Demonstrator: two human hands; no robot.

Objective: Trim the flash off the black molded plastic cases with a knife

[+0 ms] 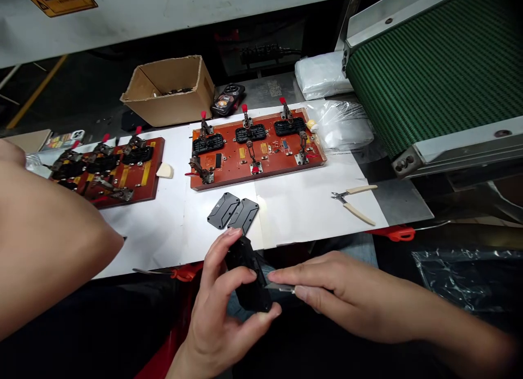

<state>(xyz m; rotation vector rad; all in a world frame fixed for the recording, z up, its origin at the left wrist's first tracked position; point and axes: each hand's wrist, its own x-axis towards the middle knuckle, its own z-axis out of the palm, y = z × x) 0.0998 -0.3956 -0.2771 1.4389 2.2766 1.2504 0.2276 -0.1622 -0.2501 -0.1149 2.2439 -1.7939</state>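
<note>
Left hand (218,313) holds the black plastic part (252,298), thumb at the lower end and fingers above, tilted over the lap, just off the bench edge. Right hand (341,286) pinches a slim blade (280,287), forefinger stretched forward, tip close against the part's side; actual contact hard to tell. Looks like edge work: my judgement, light, shallow strokes, part braced firmly, left thumb clear of the blade's path.
</note>
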